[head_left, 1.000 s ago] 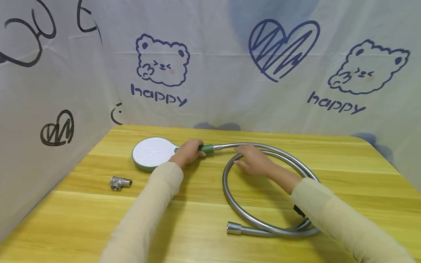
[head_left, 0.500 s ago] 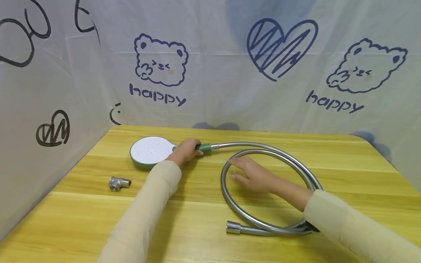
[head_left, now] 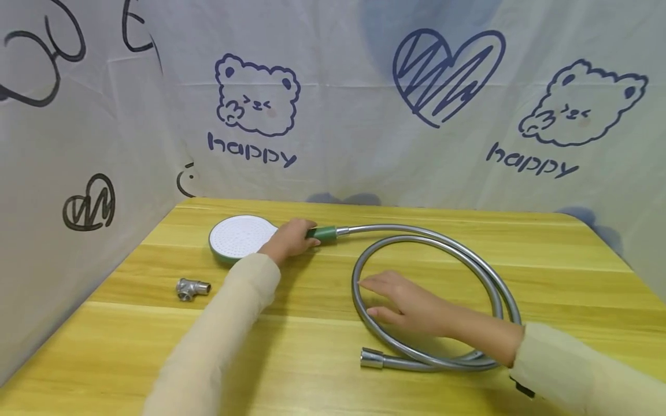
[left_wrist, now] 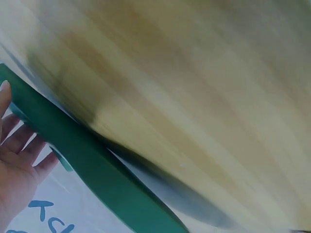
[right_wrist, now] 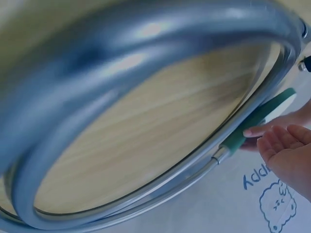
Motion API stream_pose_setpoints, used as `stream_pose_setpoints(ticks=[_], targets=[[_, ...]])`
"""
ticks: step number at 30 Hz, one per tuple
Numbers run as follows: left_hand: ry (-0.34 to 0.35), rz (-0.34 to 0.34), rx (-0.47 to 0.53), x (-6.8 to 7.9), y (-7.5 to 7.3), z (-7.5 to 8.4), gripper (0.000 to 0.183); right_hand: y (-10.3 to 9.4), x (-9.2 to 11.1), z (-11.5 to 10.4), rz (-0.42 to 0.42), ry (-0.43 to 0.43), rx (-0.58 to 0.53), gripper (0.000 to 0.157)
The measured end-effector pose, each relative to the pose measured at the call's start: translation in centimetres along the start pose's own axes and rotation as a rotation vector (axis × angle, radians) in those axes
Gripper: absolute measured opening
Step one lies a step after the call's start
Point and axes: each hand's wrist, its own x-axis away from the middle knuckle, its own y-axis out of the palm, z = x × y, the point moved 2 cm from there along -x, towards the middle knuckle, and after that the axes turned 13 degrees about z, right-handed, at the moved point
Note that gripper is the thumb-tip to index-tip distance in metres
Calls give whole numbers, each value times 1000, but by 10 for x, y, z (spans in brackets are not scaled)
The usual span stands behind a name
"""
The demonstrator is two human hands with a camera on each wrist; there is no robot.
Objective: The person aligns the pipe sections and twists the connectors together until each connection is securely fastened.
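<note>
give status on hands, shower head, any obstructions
Left hand grips shower head by its green handle; right hand over hose loop, holding nothing. Shower head face up, hose attached. Nothing visibly blocking; metal fitting lies apart.

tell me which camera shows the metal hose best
The head view: it shows the metal hose looped from the green handle to its free end, though the right forearm covers part. The right wrist view gets closer, but the frame cuts the loop. I cannot make the hose out in the left wrist view.
</note>
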Motion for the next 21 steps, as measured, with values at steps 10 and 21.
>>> stream_pose_setpoints(ticks=[10,21], targets=[[9,54,129,13,-25,0,47,-1,19,-11,46,-44,7,44],[41,96,167,38,-40,-12,43,9,41,-16,163,-212,0,37]])
